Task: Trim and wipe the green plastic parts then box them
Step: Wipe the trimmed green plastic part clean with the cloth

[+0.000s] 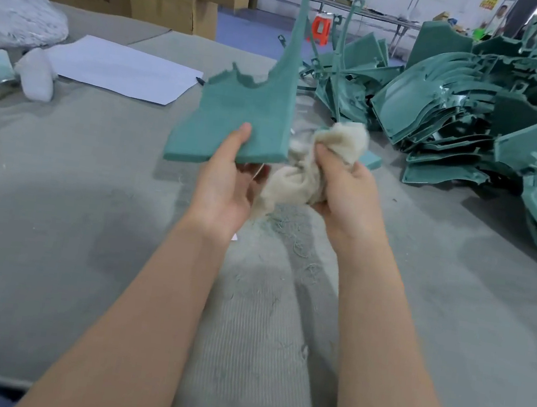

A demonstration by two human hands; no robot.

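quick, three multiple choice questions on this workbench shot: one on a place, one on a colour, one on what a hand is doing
1. Where on the grey table is the pile of green plastic parts?
A) the person's right
B) the person's left
C) under the paper

2. What colour is the crumpled cloth?
A) blue
B) cream
C) black

3. What is the left hand doing?
A) resting flat on the table
B) gripping the flat green plastic part
C) holding a pen

Answers:
1 A, the heap fills the view's right side.
2 B, the wad in the right hand is off-white.
3 B, its thumb presses the part's top.
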